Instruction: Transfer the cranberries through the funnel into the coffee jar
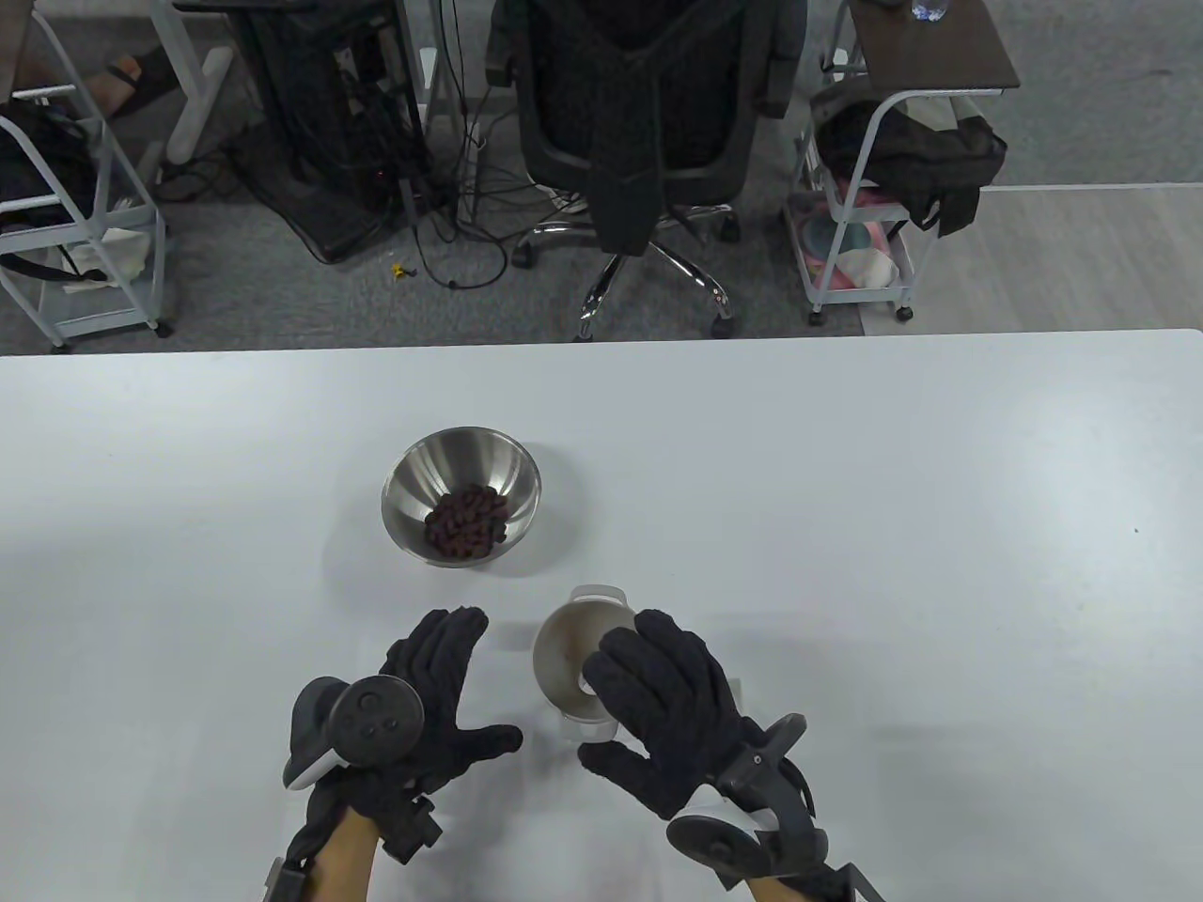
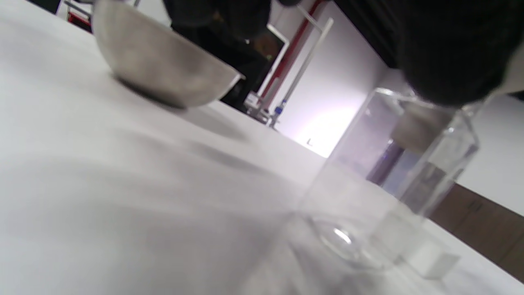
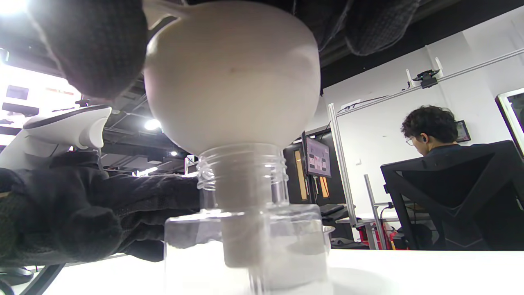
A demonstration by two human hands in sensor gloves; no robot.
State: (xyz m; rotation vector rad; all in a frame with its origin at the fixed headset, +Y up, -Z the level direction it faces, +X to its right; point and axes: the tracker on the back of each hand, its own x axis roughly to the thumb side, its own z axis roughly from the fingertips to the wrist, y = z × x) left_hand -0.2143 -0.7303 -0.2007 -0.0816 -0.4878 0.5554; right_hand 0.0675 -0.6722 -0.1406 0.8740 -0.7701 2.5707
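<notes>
A steel bowl (image 1: 460, 507) holding dark cranberries (image 1: 465, 521) stands mid-table. Nearer me, a pale funnel (image 1: 569, 648) sits upright with its stem in the mouth of a clear, empty jar (image 3: 245, 246). My right hand (image 1: 611, 705) reaches over the funnel (image 3: 231, 78) and holds its bowl between thumb and fingers. My left hand (image 1: 470, 686) lies open and flat on the table just left of the jar, touching nothing. The left wrist view shows the bowl's outside (image 2: 163, 69) and the jar (image 2: 389, 184) with the funnel stem inside.
The white table (image 1: 846, 526) ends at a far edge, with an office chair (image 1: 648, 141), carts and cables on the floor behind it. In the right wrist view a person (image 3: 430, 131) sits at a desk in the background.
</notes>
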